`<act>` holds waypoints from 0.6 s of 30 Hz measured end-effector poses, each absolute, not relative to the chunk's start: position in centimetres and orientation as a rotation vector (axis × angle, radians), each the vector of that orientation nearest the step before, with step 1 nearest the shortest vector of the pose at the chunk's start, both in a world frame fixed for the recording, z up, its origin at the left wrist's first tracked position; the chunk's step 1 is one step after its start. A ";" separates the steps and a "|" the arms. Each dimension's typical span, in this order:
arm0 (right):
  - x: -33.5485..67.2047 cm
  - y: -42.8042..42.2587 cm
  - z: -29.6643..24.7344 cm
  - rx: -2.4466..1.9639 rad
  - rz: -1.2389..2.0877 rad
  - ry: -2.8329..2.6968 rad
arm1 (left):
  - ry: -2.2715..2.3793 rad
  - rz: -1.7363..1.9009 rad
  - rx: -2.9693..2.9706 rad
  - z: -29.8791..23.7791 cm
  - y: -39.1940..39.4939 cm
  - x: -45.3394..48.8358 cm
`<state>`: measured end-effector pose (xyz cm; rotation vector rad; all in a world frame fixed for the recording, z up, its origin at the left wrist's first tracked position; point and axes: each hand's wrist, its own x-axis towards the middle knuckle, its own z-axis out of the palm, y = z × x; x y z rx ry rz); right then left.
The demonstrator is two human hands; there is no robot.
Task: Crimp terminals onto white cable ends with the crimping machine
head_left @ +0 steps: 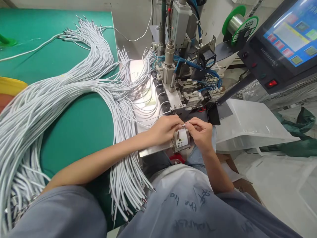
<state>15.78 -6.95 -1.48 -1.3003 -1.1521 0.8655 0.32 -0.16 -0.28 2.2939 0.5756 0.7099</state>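
My left hand (168, 129) and my right hand (201, 133) meet at the front of a bench machine (170, 72). Both are closed in a pinch, fingertips nearly touching. Between them shows a short bit of a thin white cable (184, 125), its end mostly covered by the fingers. Right below the fingertips is a metal block with a white warning label (182, 137). Several white cables run in a row from the machine's dark clamp strip (163, 96), just beyond my left hand. A large bundle of white cables (74, 82) lies to the left.
A green work surface (76, 132) lies under the bundle. On the right are a wire spool (235, 24), a touch screen (292, 33) on an arm, and a translucent plastic bin (252, 122). A small black tray (213, 112) sits beside the machine.
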 end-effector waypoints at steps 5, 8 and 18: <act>14.7 -6.8 -2.2 -1.328 0.814 -1.016 | 0.622 0.749 2.324 -0.3 -0.3 0.3; 13.7 -6.9 -3.1 -1.310 0.805 -0.945 | 0.595 0.820 2.342 -0.5 -0.5 0.4; 15.0 -6.9 -2.7 -1.393 0.693 -1.190 | 0.509 0.798 2.696 -0.5 0.1 0.0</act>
